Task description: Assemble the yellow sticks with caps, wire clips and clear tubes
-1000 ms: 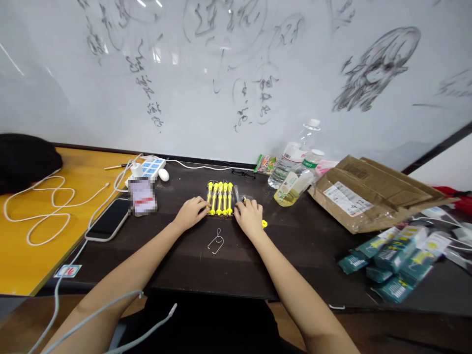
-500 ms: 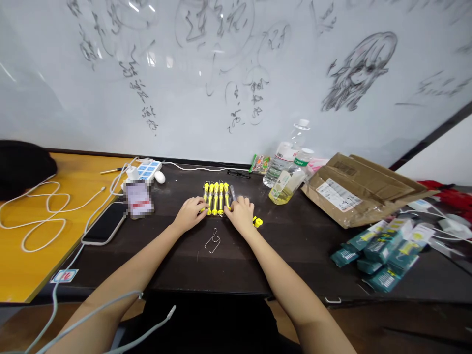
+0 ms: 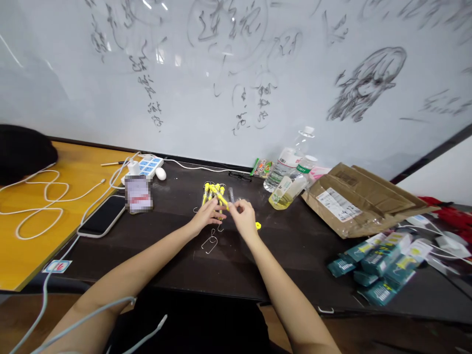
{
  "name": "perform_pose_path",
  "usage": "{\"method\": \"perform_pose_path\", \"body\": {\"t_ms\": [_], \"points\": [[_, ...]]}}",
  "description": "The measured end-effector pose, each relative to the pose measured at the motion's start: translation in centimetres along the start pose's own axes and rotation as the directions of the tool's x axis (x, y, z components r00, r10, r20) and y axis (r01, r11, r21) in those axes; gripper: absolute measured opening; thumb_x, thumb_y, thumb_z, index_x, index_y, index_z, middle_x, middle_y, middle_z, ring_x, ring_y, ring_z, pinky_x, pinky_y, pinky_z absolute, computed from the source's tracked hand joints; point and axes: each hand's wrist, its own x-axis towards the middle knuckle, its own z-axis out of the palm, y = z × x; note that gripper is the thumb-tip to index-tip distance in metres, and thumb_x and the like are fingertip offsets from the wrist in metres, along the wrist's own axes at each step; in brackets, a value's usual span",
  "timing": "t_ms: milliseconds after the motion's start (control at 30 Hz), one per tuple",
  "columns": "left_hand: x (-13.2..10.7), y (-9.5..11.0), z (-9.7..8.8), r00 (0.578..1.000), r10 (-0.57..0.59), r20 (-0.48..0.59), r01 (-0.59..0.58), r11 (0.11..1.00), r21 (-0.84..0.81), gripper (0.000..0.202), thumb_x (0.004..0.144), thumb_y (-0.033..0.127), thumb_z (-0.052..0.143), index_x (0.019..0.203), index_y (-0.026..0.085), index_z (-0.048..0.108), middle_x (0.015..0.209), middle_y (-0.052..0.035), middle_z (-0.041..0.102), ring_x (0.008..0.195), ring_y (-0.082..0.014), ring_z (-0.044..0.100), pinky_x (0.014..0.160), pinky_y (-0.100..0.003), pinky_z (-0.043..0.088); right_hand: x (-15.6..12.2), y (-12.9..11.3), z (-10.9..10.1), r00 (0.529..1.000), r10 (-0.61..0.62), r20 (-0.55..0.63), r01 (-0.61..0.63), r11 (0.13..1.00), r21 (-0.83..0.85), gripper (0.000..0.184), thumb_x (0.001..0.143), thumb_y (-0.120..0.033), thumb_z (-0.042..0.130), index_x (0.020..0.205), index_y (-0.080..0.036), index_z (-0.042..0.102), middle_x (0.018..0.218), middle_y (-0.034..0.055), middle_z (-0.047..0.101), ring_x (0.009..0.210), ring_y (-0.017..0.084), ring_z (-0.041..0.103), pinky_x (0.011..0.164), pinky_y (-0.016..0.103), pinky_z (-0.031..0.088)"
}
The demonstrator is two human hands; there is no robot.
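Slanting beyond the spread left hand [image 3: 206, 216], a yellow rod [image 3: 220, 197] is pinched by the right hand [image 3: 244, 219].

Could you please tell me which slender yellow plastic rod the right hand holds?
The yellow rod slanting across the others; it alone has an end in the right hand.

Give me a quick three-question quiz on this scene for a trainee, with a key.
1. Multiple choice: which hand pinches the near end of the slanted yellow rod?
A) left
B) right
2. True or false: the cardboard package lies to the right of the bottle with yellow liquid.
3. Fill the gap: the bent wire piece lies flat on the dark ____.

Key:
1. B, the right hand.
2. True.
3. Table.
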Motion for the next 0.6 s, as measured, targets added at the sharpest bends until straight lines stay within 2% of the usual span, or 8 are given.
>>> {"method": "perform_pose_path", "body": {"t_ms": [67,133,200,267,333,400,500,600], "points": [[0.0,0.6,-0.3,0.996,0.04,-0.08,-0.05,0.991,-0.127,0.039,0.09,0.044,0.048,0.118,0.017,0.046,0.096,-0.0079,0.065,0.07,-0.0121,0.063,0.062,-0.025,0.053,-1.5,-1.3,0.8,0.978,-0.175,0.113,0.181,0.982,-0.054,0.026,0.084,-0.035,0.054,0.063,-0.02,0.05,0.072,0.0023,0.057,0.075,0.018,0.049,0.073,0.028,0.037],[0.0,1.2,-1.2,0.968,0.134,-0.211,-0.169,0.973,-0.155,0.033,0.089,0.038,0.05,0.116,0.02,0.043,0.079,0.0001,0.06,0.06,-0.0093,0.058,0.055,-0.022,0.05,-2.6,-2.1,1.5,0.904,-0.318,0.285,0.358,0.928,-0.1,0.023,0.086,-0.037,0.054,0.071,-0.02,0.054,0.077,0.0036,0.059,0.078,0.018,0.05,0.074,0.029,0.037],[-0.1,1.7,-2.4,0.937,0.228,-0.263,-0.259,0.962,-0.087,0.029,0.089,0.035,0.046,0.114,0.02,0.044,0.066,0.0058,0.049,0.048,-0.0058,0.048,0.044,-0.016,0.04,-3.3,-2.3,2.1,0.838,-0.36,0.41,0.439,0.891,-0.115,0.025,0.092,-0.037,0.046,0.077,-0.02,0.056,0.079,0.004,0.06,0.078,0.018,0.051,0.074,0.029,0.037],[-0.2,2.0,-3.4,0.919,0.291,-0.267,-0.283,0.957,0.068,0.027,0.089,0.035,0.043,0.112,0.02,0.045,0.063,0.0077,0.044,0.04,-0.0043,0.038,0.038,-0.015,0.031,-3.5,-1.8,2.5,0.814,-0.341,0.471,0.453,0.88,-0.146,0.03,0.096,-0.033,0.037,0.08,-0.019,0.058,0.08,0.0047,0.06,0.078,0.017,0.052,0.074,0.029,0.038],[-0.5,1.9,-4.1,0.906,0.382,-0.183,-0.323,0.903,0.285,0.028,0.09,0.038,0.043,0.11,0.02,0.047,0.061,0.0082,0.041,0.039,-0.0038,0.033,0.037,-0.015,0.028,-3.3,-1.0,2.8,0.82,-0.304,0.485,0.441,0.875,-0.198,0.032,0.098,-0.032,0.034,0.082,-0.019,0.059,0.083,0.0057,0.061,0.08,0.018,0.053,0.076,0.029,0.038],[-0.9,1.8,-4.4,0.901,0.431,-0.048,-0.36,0.806,0.469,0.03,0.091,0.04,0.043,0.112,0.019,0.049,0.058,0.0083,0.041,0.041,-0.0044,0.035,0.041,-0.016,0.031,-2.9,-0.2,3.0,0.838,-0.272,0.473,0.417,0.878,-0.236,0.031,0.098,-0.032,0.035,0.085,-0.019,0.06,0.086,0.0064,0.061,0.084,0.019,0.053,0.078,0.029,0.039],[-1.5,1.6,-4.4,0.888,0.453,0.081,-0.387,0.64,0.664,0.036,0.092,0.041,0.043,0.12,0.018,0.048,0.061,0.0057,0.049,0.051,-0.008,0.047,0.054,-0.019,0.04,-2.3,0.9,3.2,0.852,-0.243,0.463,0.373,0.903,-0.212,0.029,0.097,-0.033,0.036,0.09,-0.019,0.06,0.091,0.0065,0.06,0.089,0.019,0.052,0.082,0.03,0.04],[-1.8,1.6,-4.1,0.879,0.429,0.207,-0.401,0.432,0.808,0.037,0.091,0.04,0.044,0.121,0.02,0.051,0.079,-0.0004,0.062,0.07,-0.0142,0.06,0.069,-0.025,0.046,-1.7,1.8,3.7,0.855,-0.243,0.458,0.317,0.944,-0.091,0.027,0.097,-0.03,0.035,0.093,-0.02,0.06,0.095,0.0063,0.059,0.093,0.018,0.052,0.085,0.031,0.042]]}}
